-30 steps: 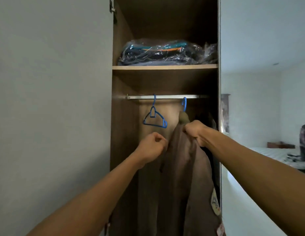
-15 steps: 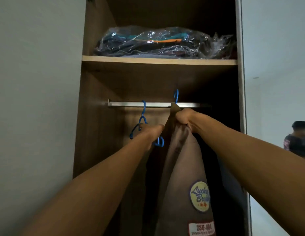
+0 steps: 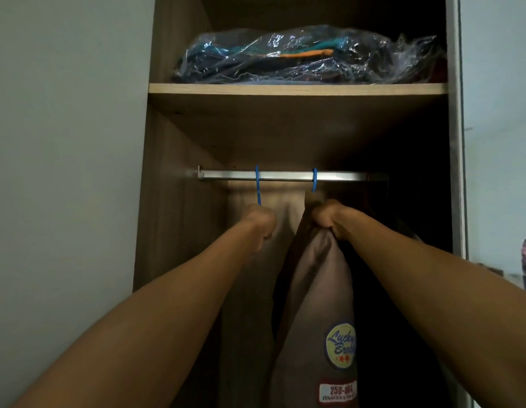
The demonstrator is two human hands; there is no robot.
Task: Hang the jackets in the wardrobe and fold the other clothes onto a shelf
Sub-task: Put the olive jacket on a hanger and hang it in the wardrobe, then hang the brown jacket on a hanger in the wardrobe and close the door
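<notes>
Here the jacket hangs lengthwise straight down, right hand gripping its top.

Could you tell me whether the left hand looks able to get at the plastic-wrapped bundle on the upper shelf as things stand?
Probably not straight away: the left hand grips the empty blue hanger below the rail. The plastic-wrapped bundle lies above with nothing in front of it, so the way looks free once that hand lets go.
</notes>
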